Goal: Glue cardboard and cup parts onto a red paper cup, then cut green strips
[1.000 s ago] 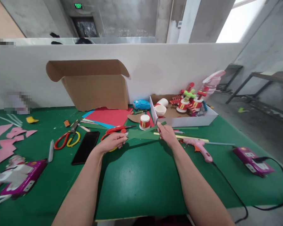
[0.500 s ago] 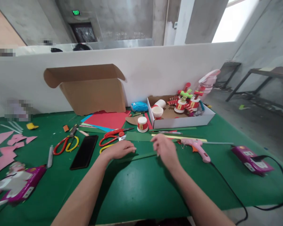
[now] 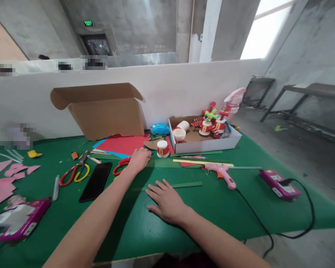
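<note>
My left hand [image 3: 139, 160] reaches over the red-handled scissors [image 3: 122, 163], covering most of them. Its fingers are bent down and close together; whatever lies under them is hidden. Palm down on the green table, my right hand [image 3: 167, 201] has its fingers spread and grips nothing. Just beyond its fingertips lies a narrow green paper strip [image 3: 188, 185]. A red and white paper cup [image 3: 163, 149] stands upside down to the right of my left hand. A wider green paper strip [image 3: 162, 163] lies in front of that cup.
A pink glue gun [image 3: 226, 175] lies at right, its cord trailing forward. Behind stands a white box [image 3: 209, 146] with cups and spring figures. A black phone [image 3: 96, 182] and red-and-yellow-handled scissors [image 3: 82, 173] lie left, near pink paper scraps [image 3: 2, 193]. Red paper [image 3: 123, 144] lies behind.
My left hand has left the narrow green strip and moved forward to the scissors. My right hand has let go of the strip, come back left and flattened on the table.
</note>
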